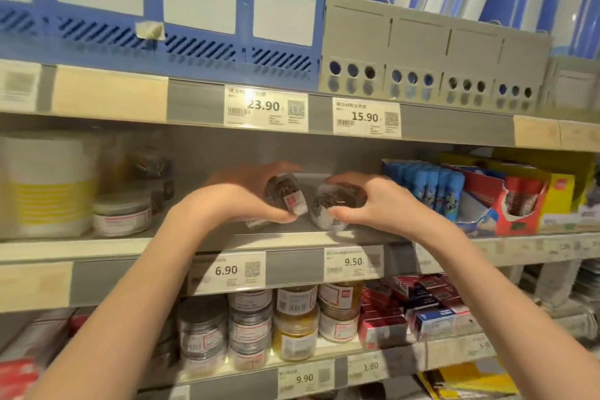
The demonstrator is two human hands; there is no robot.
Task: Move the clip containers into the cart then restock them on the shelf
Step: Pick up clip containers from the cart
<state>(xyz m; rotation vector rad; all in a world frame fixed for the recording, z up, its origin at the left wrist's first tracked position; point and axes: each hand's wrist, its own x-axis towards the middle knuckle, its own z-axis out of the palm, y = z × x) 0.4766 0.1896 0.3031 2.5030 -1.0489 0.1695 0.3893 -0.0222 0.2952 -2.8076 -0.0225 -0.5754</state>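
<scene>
Left hand (242, 195) is wrapping its grip around a tilted clip container (285, 193), thumb under, fingers over. Right hand (373, 201) is clutching a second clip container (331, 204) just beside it. Both are sitting mid-frame over the middle shelf (292, 237). More jars (250, 328) are standing stacked on the shelf below, lower centre.

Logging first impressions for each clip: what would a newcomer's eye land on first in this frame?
Two bare arms reach to the middle shelf, where the left hand and right hand each grip a clear clip container, tilted, the second container just right of it. Next come the white price tags on the shelf edge above, and the stacked jars of clips on the shelf below.
</scene>
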